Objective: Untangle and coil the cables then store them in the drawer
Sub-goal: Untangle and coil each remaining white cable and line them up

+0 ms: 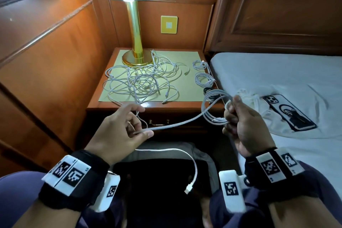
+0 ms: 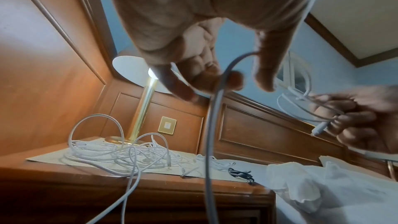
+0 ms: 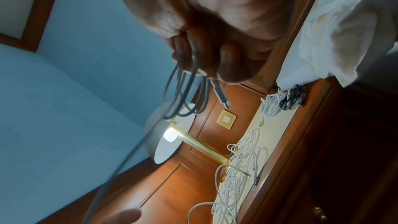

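Wood-panelled room, bed [image 1: 277, 72] on the right with a phone [image 1: 290, 113] lying on a white cloth. The nightstand surface [image 1: 118, 104] has a yellowish mat, a brass lamp [image 1: 135, 39] at the far side, and a big tangle of white cables [image 1: 140, 79] sprawled mid-mat. Three coiled cables [image 1: 203, 78] sit along the right edge (the nearest one, dark, is half hidden behind the loops). The drawer [image 1: 159, 122] below is shut, its contents not visible. Right hand [image 1: 248, 126] has its grip curled round the loops of a partly coiled white cable [image 1: 212, 109]; left hand [image 1: 122, 131] pinches the same cable's loose run, whose plug end dangles near the lap.
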